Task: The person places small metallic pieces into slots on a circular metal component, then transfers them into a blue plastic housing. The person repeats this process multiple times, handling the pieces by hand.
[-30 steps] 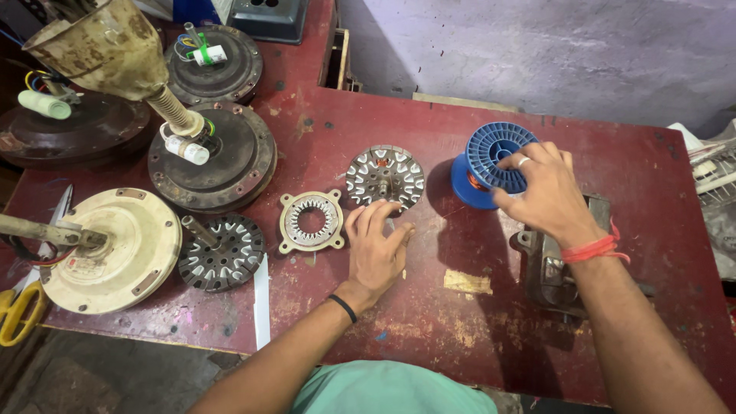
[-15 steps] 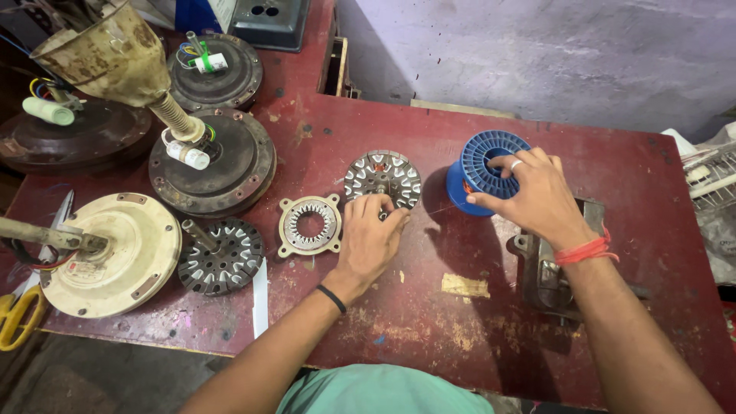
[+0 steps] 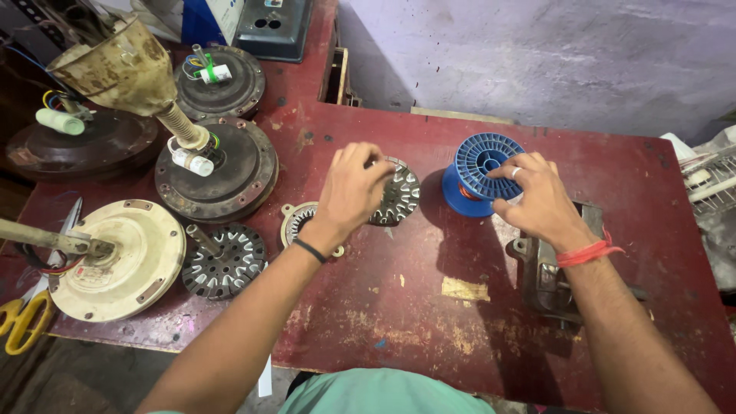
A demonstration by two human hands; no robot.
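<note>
Fingertips of the left hand [image 3: 354, 190] pinched on the rim of the round grey slotted steel stator core [image 3: 397, 196], tilting it up off the worn red wooden table [image 3: 429, 322], mid-table between the two hands. Fingers of the right hand [image 3: 537, 201] spread and curled over the blue plastic wire spool [image 3: 481, 170], resting on its ribbed flange; whether really gripping, impossible to tell.

Stator core: looks like stacked metal plates, so probably heavy for its size, stiff, with sharp slot teeth; best taken by the outer rim, as here. Spool: likely light, rigid, prone to roll; safest held by the flange, clear of any thin wire on its hub.

Just left of the wrist, a smaller ring-shaped stator with pale lugs [image 3: 295, 222], partly hidden. Further left, a dark wound rotor on a shaft [image 3: 225, 261], a cream round motor cover [image 3: 119, 261], a rusty dark motor housing [image 3: 230, 169]. Yellow scissor handles [image 3: 19, 322] at the table edge. Under the right forearm, a grey metal block [image 3: 548, 276].
</note>
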